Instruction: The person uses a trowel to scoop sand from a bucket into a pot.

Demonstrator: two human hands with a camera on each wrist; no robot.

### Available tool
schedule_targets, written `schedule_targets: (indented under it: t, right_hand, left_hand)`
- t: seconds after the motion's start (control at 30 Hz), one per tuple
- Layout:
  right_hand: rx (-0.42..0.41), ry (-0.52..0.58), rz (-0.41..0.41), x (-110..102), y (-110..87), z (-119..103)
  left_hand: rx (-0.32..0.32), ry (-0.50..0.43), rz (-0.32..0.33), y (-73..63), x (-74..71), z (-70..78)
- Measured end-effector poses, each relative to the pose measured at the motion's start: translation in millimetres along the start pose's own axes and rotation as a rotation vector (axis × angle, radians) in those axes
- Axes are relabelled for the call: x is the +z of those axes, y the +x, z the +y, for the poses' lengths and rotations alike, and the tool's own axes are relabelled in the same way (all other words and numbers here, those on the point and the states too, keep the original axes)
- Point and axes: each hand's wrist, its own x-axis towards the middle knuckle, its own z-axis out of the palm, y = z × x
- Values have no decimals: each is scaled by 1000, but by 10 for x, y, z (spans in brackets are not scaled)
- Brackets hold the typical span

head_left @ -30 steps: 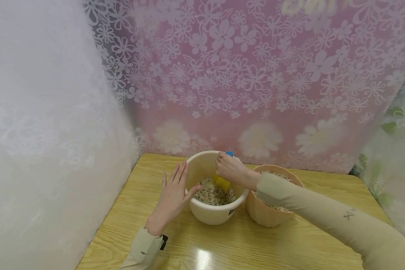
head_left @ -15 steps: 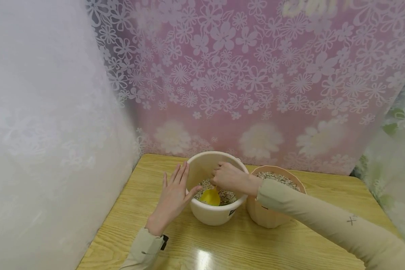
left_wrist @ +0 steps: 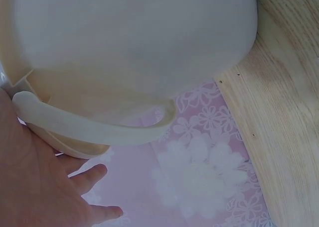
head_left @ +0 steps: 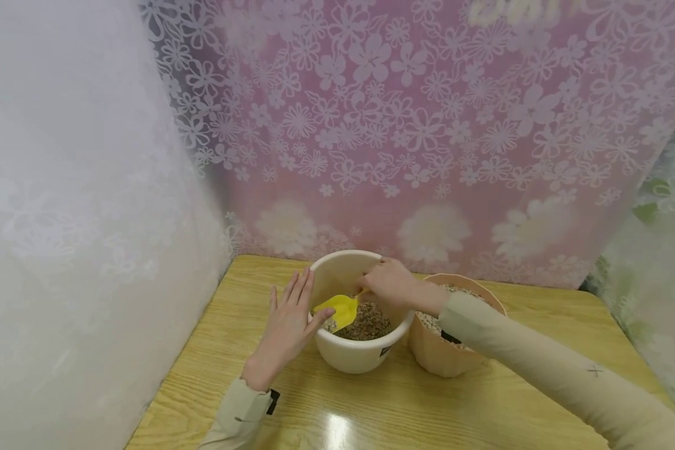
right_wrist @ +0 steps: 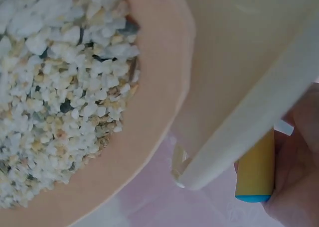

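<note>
My right hand (head_left: 392,282) grips the handle of a small yellow shovel (head_left: 339,311), its blade low inside a white bucket (head_left: 353,359) and towards the left wall. Fine brownish gravel (head_left: 369,324) covers the bucket's bottom. Some pale grains show at the blade's left edge. In the right wrist view the yellow handle (right_wrist: 255,170) with its blue end sticks out of the fist, beside the bucket's rim. My left hand (head_left: 284,325) rests against the bucket's left rim with fingers straight. From the left wrist, the bucket's white carrying handle (left_wrist: 94,125) hangs close to that hand.
A peach-coloured pot (head_left: 444,362) full of pale gravel (right_wrist: 65,102) stands right beside the bucket, under my right forearm. Both stand on a wooden table (head_left: 281,425). A pink flowered curtain (head_left: 371,144) hangs behind, with a white sheet (head_left: 90,219) on the left.
The shovel first dug down at the bucket's right, then swung to the front, and now lies towards the left wall. My right hand has drawn back rightward; the exposed gravel looks darker. The left hand stays.
</note>
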Motion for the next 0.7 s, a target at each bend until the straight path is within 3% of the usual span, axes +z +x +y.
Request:
schedule_targets:
  t: [0.3, 0.7]
  right_hand:
    - [121, 93, 39, -117, -192, 74]
    - [370, 62, 165, -250, -617, 16]
  left_hand:
    - [-14, -20, -5, 22, 1, 18]
    - [-34, 5, -33, 12, 7, 29]
